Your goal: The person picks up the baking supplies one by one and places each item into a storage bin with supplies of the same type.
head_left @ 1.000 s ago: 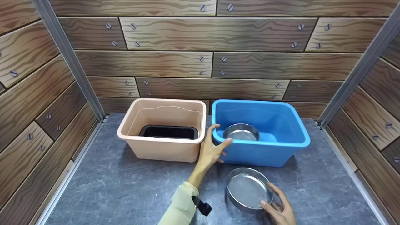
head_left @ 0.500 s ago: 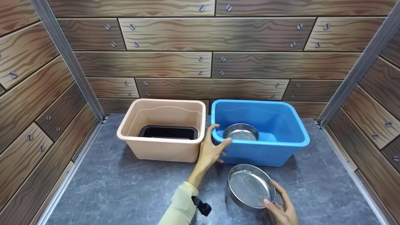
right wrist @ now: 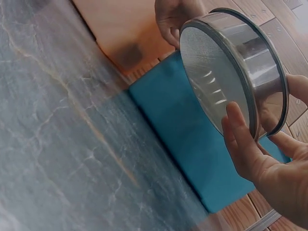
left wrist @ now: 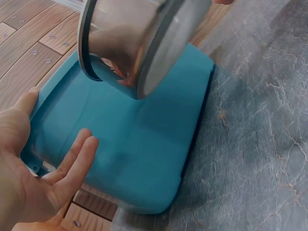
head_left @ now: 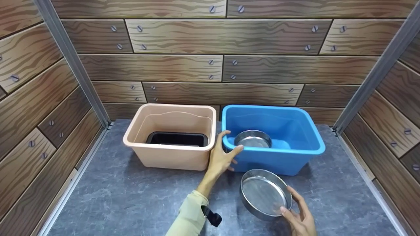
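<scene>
My right hand (head_left: 300,218) grips a round steel mesh sieve (head_left: 265,194) by its near rim and holds it tilted above the grey tabletop, just in front of the blue bin (head_left: 315,137). In the right wrist view the sieve (right wrist: 216,72) stands on edge, with my thumb across its rim and my right hand (right wrist: 260,159) behind it. My left hand (head_left: 221,157) rests against the blue bin's near-left corner, thumb at the rim, fingers straight. In the left wrist view the left hand (left wrist: 33,178) lies beside the blue wall (left wrist: 144,144), under the sieve (left wrist: 130,43).
A second steel sieve (head_left: 252,139) lies inside the blue bin. Touching its left side is a beige bin (head_left: 170,159) with a black tray (head_left: 177,138) inside. Wood-patterned walls close in the back and both sides. A grey marbled tabletop (head_left: 131,196) spreads in front.
My right hand has lifted the sieve off the table, tilted it and brought it closer to the blue bin. The left hand has stayed put.
</scene>
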### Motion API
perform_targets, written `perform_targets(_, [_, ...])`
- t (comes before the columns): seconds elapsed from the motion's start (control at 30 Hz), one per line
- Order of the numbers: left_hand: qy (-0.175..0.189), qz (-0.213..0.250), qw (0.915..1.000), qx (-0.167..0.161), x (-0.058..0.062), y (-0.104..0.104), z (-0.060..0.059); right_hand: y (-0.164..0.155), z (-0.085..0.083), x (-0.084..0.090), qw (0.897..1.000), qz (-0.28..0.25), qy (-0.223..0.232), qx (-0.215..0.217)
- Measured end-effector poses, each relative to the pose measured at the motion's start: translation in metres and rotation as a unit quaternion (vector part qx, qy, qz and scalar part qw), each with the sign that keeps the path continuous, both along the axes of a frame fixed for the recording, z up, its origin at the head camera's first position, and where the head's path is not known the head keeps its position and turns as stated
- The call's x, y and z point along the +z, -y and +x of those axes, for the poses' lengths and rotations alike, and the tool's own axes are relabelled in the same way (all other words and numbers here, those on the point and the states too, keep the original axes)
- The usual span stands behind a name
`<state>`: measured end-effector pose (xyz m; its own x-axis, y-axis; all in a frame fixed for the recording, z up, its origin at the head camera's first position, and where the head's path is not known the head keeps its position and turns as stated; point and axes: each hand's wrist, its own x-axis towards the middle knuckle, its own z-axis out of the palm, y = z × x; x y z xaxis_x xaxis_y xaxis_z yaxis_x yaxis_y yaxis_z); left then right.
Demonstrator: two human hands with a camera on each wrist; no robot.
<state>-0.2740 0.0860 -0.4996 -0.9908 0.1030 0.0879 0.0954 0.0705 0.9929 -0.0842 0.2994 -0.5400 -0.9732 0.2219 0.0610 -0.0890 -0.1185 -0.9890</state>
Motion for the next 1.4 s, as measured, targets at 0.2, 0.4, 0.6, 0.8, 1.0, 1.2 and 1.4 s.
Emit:
perform_targets(0.2, [0.000,-0.004,1.0000,0.003,0.001,0.000,0.000,0.000,-0.001,0.013,1.000,-0.022,-0.001,-0.006])
perform_targets(0.4, [-0.002,-0.012,0.9999,0.007,0.001,0.000,0.000,0.001,-0.005,0.026,0.999,-0.032,-0.021,-0.023])
perform_targets(0.6, [0.000,-0.005,1.0000,0.003,0.000,0.001,0.000,0.003,-0.013,0.040,0.997,-0.047,-0.056,-0.025])
perform_targets(0.8, [-0.008,-0.003,1.0000,0.000,0.000,0.001,0.000,0.004,-0.020,0.050,0.994,-0.061,-0.091,-0.023])
perform_targets(1.0, [-0.005,-0.004,1.0000,0.002,0.000,0.001,0.000,0.006,-0.025,0.054,0.990,-0.078,-0.111,-0.037])
perform_targets(1.2, [-0.004,-0.004,1.0000,0.005,0.000,0.000,-0.002,0.004,-0.031,0.061,0.984,-0.102,-0.138,-0.042])
perform_targets(1.4, [0.006,0.000,1.0000,0.000,0.000,0.000,-0.002,0.003,-0.034,0.068,0.980,-0.107,-0.160,-0.052])
